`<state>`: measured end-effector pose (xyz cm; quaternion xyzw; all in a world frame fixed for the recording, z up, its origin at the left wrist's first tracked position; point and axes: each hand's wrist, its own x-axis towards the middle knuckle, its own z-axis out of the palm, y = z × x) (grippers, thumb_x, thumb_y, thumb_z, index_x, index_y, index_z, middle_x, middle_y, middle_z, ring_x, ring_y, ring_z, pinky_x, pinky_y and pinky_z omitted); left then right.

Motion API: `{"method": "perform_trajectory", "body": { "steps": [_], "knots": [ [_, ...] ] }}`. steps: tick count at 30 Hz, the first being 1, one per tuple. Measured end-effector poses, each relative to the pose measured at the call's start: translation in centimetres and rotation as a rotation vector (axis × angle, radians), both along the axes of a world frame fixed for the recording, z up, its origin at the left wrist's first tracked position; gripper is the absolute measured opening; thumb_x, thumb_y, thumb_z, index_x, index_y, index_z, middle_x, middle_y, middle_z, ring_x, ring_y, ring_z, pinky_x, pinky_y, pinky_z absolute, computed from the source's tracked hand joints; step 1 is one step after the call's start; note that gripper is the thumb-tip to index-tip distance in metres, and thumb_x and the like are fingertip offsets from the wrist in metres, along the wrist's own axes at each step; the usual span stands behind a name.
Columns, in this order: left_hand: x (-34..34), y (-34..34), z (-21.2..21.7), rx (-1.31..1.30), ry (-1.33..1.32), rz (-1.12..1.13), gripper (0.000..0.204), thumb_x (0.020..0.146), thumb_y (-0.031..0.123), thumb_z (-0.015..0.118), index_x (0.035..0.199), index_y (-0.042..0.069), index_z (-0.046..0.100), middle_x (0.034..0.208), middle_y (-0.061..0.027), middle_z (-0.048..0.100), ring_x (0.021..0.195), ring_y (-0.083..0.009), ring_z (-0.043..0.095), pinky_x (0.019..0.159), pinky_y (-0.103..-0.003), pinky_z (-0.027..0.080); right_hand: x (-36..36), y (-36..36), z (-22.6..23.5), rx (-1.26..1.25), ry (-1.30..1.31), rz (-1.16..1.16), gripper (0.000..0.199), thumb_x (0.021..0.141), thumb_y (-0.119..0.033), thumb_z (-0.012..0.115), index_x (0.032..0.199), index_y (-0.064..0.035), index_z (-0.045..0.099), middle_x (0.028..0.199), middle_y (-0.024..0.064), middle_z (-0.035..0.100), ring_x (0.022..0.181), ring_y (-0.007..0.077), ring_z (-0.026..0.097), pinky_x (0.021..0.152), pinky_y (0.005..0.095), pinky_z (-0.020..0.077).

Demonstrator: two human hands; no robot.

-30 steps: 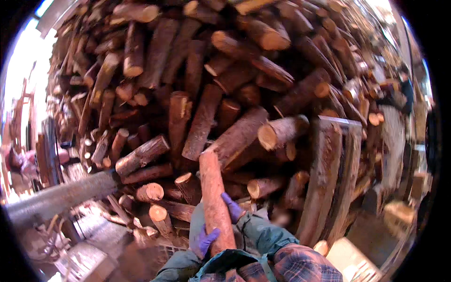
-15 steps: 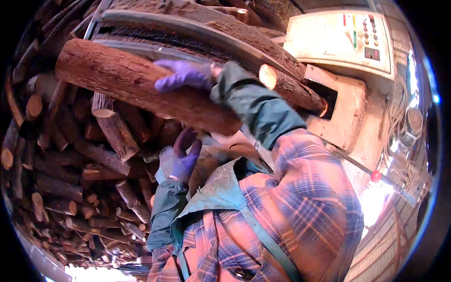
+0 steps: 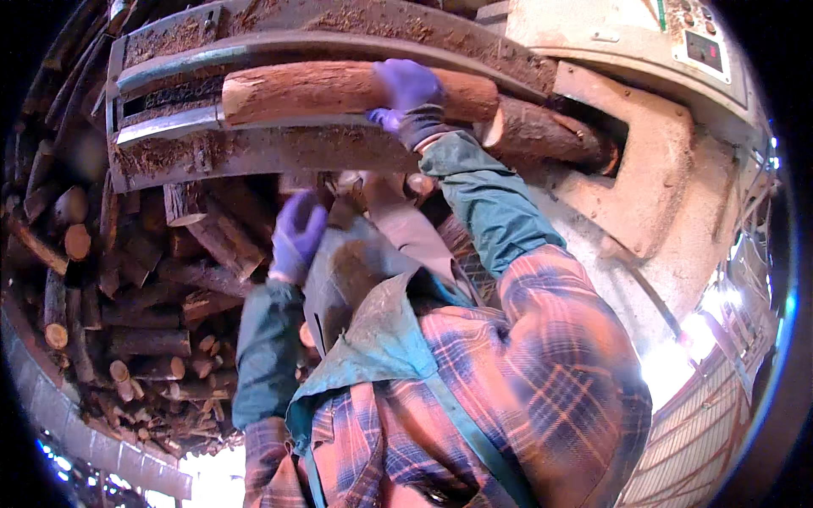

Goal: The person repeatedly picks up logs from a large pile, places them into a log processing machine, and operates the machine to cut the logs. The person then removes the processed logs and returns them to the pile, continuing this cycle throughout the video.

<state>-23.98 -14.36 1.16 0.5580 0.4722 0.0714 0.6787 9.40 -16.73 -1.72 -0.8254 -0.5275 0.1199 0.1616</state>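
A reddish-brown log [image 3: 296, 91] lies lengthwise in the trough of a metal feed conveyor [image 3: 279, 151]. My right hand [image 3: 410, 91], in a purple glove, grips it from above, towards its right end. That end sits against or very close to the pale cut face of a second log [image 3: 546, 135], whose far end reaches the dark opening of a machine [image 3: 656, 169]. Lower and to the left, my left hand [image 3: 298, 234], also in a purple glove, is raised in front of the conveyor with fingers apart and nothing in it.
Piled cut logs [image 3: 148, 339] fill the left side, below and beyond the conveyor. A control box [image 3: 627, 42] with buttons stands at the upper right. Bark scraps cover the conveyor's walls. A stained teal apron [image 3: 381, 339] hangs at my front.
The reddish-brown log has gone from being held tilted in front of the conveyor to lying in its trough. My right hand moved right with it; my left hand shifted left and up.
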Motion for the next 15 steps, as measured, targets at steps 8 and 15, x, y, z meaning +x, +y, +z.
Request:
{"method": "perform_trajectory", "body": {
  "steps": [8, 15],
  "knots": [
    [-1.1, 14.5, -10.9, 0.937, 0.413, -0.494, 0.040, 0.069, 0.036, 0.086, 0.096, 0.014, 0.067, 0.093, -0.0121, 0.065, 0.091, -0.0360, 0.063, 0.077, -0.048, 0.052, -2.6, -2.4, -1.6, 0.173, -0.345, -0.132, 0.091, 0.053, -0.046, 0.089, 0.134, -0.0191, 0.056, 0.129, 0.0098, 0.059, 0.122, 0.0329, 0.053, 0.108, 0.0469, 0.0382],
    [-1.2, 14.9, -13.2, 1.053, 0.391, -0.501, 0.046, 0.069, 0.034, 0.086, 0.107, 0.017, 0.067, 0.100, -0.0110, 0.067, 0.095, -0.0353, 0.064, 0.081, -0.046, 0.053, 0.8, -2.9, -0.5, 0.053, -0.382, -0.046, 0.094, 0.058, -0.040, 0.085, 0.139, -0.0102, 0.047, 0.136, 0.0193, 0.051, 0.128, 0.0395, 0.046, 0.112, 0.0497, 0.0351]
  ]
}}
